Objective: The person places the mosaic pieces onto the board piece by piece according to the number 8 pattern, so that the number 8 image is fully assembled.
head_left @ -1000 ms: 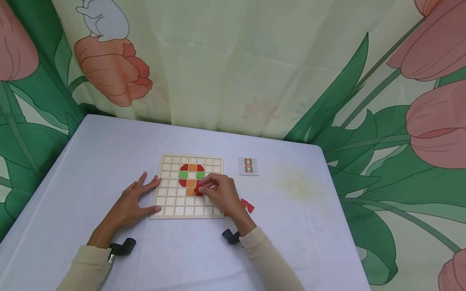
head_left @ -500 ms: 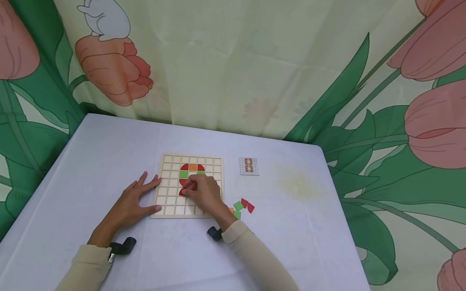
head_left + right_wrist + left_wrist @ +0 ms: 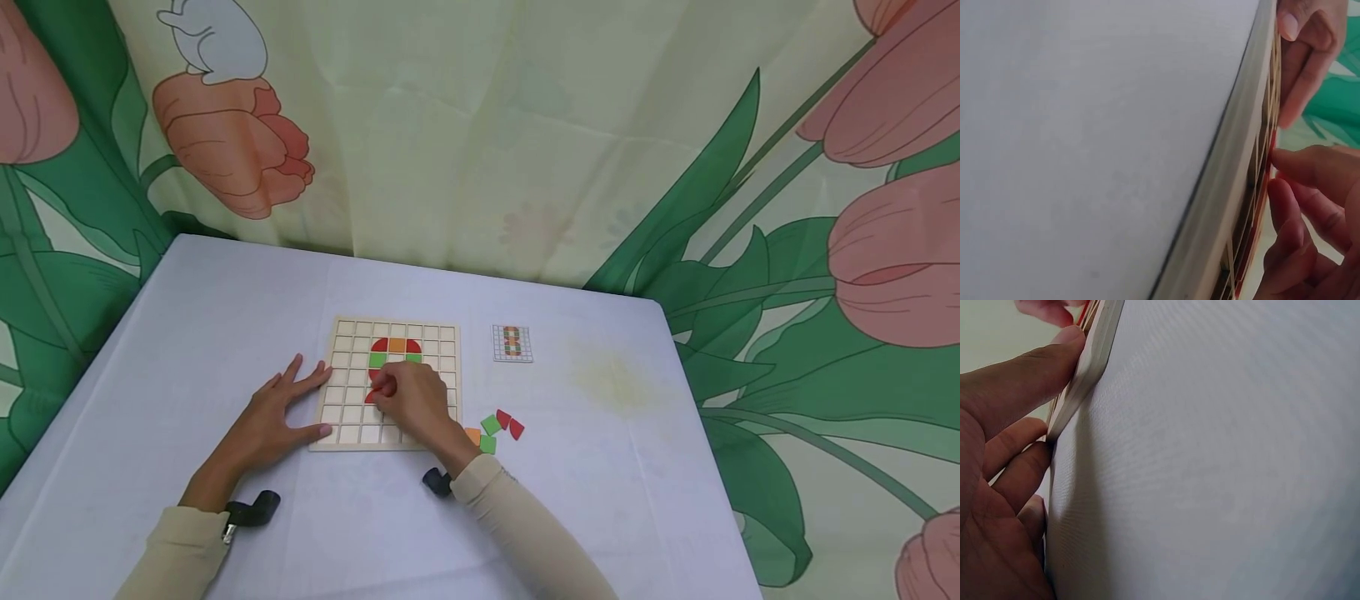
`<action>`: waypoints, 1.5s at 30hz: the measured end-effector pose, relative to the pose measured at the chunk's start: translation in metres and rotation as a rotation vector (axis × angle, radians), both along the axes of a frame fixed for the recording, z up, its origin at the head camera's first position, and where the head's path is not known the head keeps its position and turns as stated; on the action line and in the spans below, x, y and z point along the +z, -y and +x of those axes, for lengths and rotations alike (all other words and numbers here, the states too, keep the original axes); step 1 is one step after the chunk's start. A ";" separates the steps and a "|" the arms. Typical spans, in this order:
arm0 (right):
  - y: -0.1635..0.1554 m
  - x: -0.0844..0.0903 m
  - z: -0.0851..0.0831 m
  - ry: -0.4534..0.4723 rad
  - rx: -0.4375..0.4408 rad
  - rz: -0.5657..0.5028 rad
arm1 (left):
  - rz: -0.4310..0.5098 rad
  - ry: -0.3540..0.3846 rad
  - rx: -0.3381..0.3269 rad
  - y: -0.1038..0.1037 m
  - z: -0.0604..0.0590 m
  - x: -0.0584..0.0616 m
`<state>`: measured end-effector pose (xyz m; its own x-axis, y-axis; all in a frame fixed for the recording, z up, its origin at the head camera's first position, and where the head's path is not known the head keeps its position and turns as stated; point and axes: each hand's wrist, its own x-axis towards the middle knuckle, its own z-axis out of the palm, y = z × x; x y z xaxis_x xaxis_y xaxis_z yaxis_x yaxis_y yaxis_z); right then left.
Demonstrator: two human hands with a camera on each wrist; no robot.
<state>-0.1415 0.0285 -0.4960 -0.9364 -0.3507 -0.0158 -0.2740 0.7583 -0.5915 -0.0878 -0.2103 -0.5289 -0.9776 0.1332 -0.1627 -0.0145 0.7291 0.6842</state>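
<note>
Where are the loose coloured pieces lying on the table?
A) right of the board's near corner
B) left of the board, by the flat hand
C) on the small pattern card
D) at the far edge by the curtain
A: the loose pieces, green, red and orange, lie on the cloth just right of the board, beside the right hand's wrist.

Makeshift recording booth, tulip-print curtain (image 3: 525,150) backdrop, cloth-covered table (image 3: 615,467), puzzle board (image 3: 341,367)

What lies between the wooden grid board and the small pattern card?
Only bare tablecloth separates the wooden grid board from the pattern card, as the head view shows.
</note>
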 end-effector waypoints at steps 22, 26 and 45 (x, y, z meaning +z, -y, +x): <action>-0.097 0.007 0.025 0.103 -0.260 -0.224 | -0.003 -0.003 0.008 -0.001 0.002 0.001; -0.120 0.006 0.029 0.096 -0.322 -0.220 | -0.003 -0.006 0.007 -0.001 0.001 0.001; -0.167 -0.006 0.046 0.113 -0.461 -0.029 | -0.002 0.009 0.012 -0.002 0.001 0.000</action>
<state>-0.0955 0.1953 -0.5016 -0.9875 0.0988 -0.1231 0.1543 0.7684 -0.6211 -0.0867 -0.2083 -0.5285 -0.9776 0.1214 -0.1719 -0.0294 0.7301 0.6827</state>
